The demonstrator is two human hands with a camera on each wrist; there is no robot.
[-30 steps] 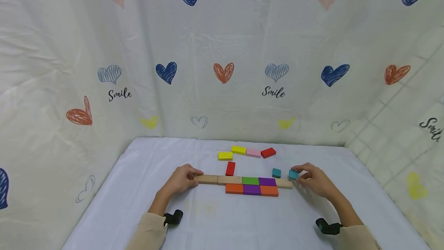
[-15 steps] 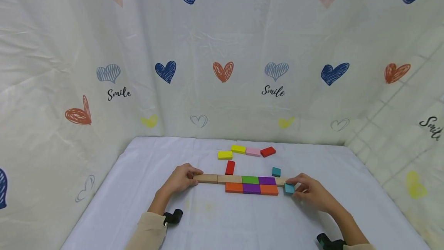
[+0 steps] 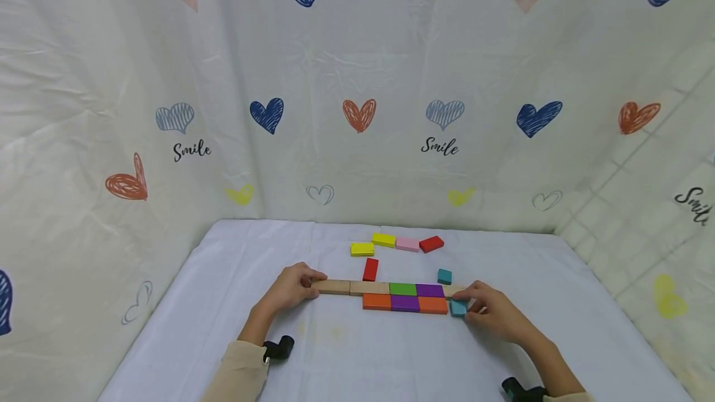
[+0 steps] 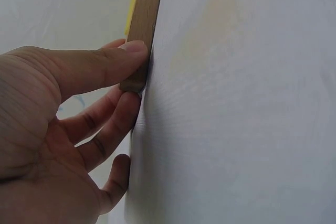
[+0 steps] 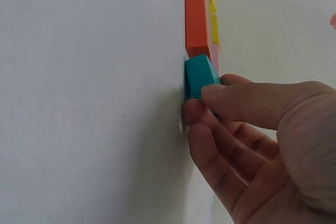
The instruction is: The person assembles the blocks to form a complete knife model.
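My left hand (image 3: 290, 287) pinches the left end of a plain wooden block (image 3: 334, 287), thumb on its side in the left wrist view. This block begins a row with another plain block (image 3: 370, 288), a green block (image 3: 403, 290), a purple block (image 3: 430, 291) and a plain block partly covered by fingers. Along the row's near side lie an orange block (image 3: 377, 302), a purple block (image 3: 404, 304) and a second orange block (image 3: 432, 306). Between thumb and fingers, my right hand (image 3: 497, 310) pinches a small teal block (image 5: 200, 72), slightly tilted, close by that orange block's right end.
Behind the row lie another teal block (image 3: 444, 276) and a red block (image 3: 370, 270). Farther back are two yellow blocks (image 3: 362, 249), a pink block (image 3: 407, 244) and a second red block (image 3: 432, 244). A white cloth (image 3: 335, 358) covers the table.
My right hand has carried the teal block from behind the row's right end toward me, then left to the near orange block's end. My left hand stays on the wooden block.
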